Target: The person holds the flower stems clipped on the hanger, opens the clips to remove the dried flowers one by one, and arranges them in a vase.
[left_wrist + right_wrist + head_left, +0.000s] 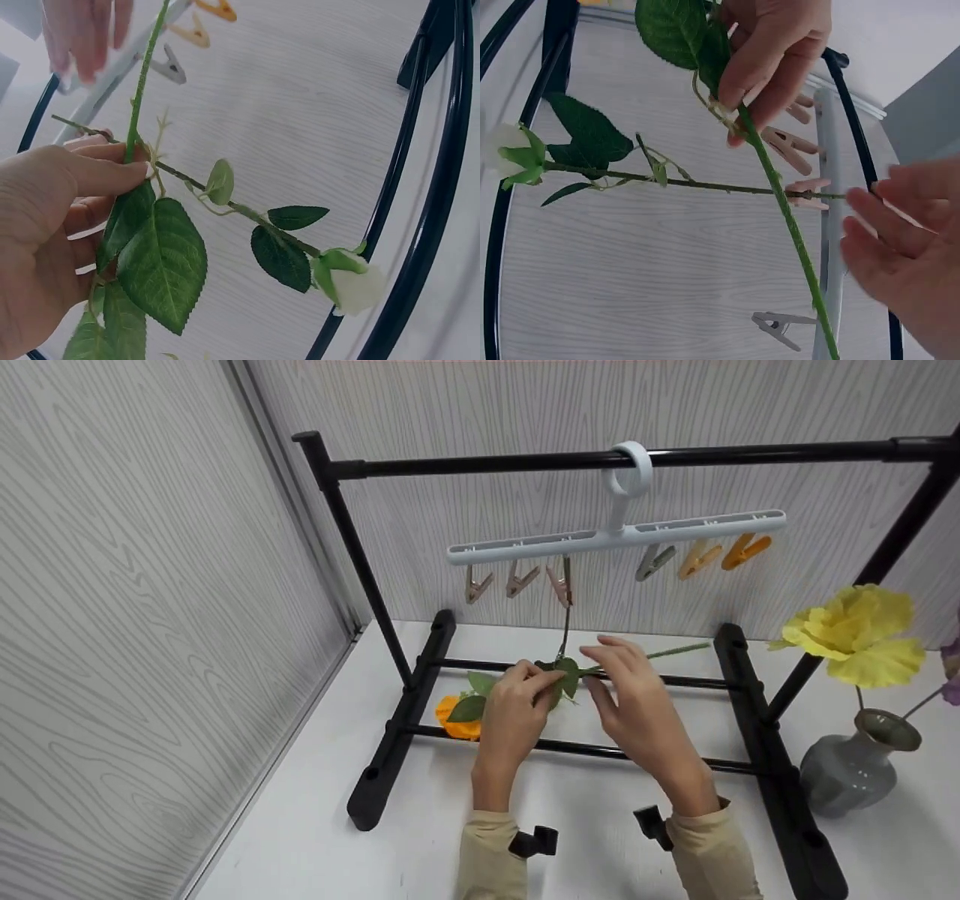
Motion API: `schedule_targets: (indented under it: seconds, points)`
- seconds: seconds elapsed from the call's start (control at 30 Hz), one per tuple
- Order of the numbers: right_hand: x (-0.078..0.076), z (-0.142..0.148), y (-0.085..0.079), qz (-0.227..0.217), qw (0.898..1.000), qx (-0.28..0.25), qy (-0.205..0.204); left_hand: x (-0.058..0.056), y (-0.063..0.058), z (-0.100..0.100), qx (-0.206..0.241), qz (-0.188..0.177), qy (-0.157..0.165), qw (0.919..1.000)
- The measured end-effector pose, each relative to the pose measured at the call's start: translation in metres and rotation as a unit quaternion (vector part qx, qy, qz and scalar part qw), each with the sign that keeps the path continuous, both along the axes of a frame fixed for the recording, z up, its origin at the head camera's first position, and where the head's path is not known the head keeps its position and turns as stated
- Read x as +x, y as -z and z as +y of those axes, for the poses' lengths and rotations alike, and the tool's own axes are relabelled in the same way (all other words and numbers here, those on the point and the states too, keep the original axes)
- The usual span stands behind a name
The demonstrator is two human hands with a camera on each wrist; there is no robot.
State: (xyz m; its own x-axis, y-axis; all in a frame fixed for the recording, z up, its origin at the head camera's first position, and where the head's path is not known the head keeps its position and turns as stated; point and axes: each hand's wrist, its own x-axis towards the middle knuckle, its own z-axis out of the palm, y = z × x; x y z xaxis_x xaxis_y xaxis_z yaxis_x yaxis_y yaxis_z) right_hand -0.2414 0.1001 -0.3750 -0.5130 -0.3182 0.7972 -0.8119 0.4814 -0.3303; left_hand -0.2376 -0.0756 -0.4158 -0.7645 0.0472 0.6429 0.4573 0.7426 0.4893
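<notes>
My left hand (514,721) pinches the green stem (795,229) of an artificial flower just by its serrated leaves (161,262). That flower's orange bloom (456,720) lies to the left of the hand, partly covered by it and by leaves. My right hand (637,712) is beside the bare part of the stem, fingers loosely extended and, in the right wrist view, apart from it. Behind the hands a white rose (358,291) hangs head down, its stem held by a pinkish clothespin (560,587) on the white hanger (525,549). The two stems cross in both wrist views.
The hanger hooks over the top bar (480,465) of a black rack. Other clothespins hang from it, including a grey one (655,562) and an orange one (745,553). At right, a grey vase (847,776) holds a yellow flower (859,634) and a purple one.
</notes>
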Motion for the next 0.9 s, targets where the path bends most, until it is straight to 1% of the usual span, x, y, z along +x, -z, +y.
schedule_targets:
  seconds: [0.03, 0.07, 0.13, 0.27, 0.33, 0.4, 0.47, 0.5, 0.6, 0.67, 0.73, 0.8, 0.9]
  points:
    - [0.000, 0.000, 0.001, -0.009, 0.999, 0.046, 0.008, 0.000, -0.001, 0.002, -0.018, 0.016, -0.006, 0.9997]
    - [-0.001, 0.000, 0.002, -0.022, 0.996, 0.081, 0.014, -0.001, -0.001, 0.004, -0.035, 0.033, -0.013, 0.9988]
    - [-0.002, 0.002, 0.003, -0.045, 0.991, 0.125, 0.030, -0.001, -0.002, 0.007, -0.060, 0.061, -0.022, 0.9961]
    - [-0.003, 0.010, 0.001, -0.066, 0.984, 0.153, 0.057, -0.002, -0.004, 0.013, -0.088, 0.095, -0.021, 0.9914]
    - [-0.002, 0.017, 0.000, -0.075, 0.981, 0.164, 0.073, -0.003, -0.004, 0.018, -0.096, 0.099, -0.011, 0.9903]
    - [-0.002, 0.024, 0.001, -0.082, 0.976, 0.178, 0.091, -0.004, -0.005, 0.022, -0.097, 0.092, 0.001, 0.9910]
    - [-0.003, 0.031, 0.004, -0.089, 0.972, 0.193, 0.102, -0.005, -0.004, 0.026, -0.081, 0.071, 0.015, 0.9941]
    - [-0.003, 0.034, 0.006, -0.091, 0.970, 0.199, 0.104, -0.005, -0.004, 0.028, -0.066, 0.058, 0.021, 0.9959]
    - [-0.004, 0.045, 0.011, -0.089, 0.966, 0.220, 0.106, -0.008, -0.004, 0.034, 0.005, 0.021, 0.044, 0.9988]
    - [-0.003, 0.052, 0.015, -0.085, 0.963, 0.236, 0.102, -0.011, -0.003, 0.035, 0.047, 0.007, 0.057, 0.9973]
    - [-0.002, 0.059, 0.018, -0.086, 0.959, 0.252, 0.095, -0.015, -0.002, 0.035, 0.075, -0.003, 0.069, 0.9948]
    - [0.000, 0.064, 0.021, -0.090, 0.956, 0.266, 0.087, -0.018, 0.000, 0.033, 0.089, -0.011, 0.080, 0.9927]
    - [0.003, 0.069, 0.023, -0.106, 0.950, 0.282, 0.079, -0.020, 0.002, 0.031, 0.109, -0.024, 0.099, 0.9888]
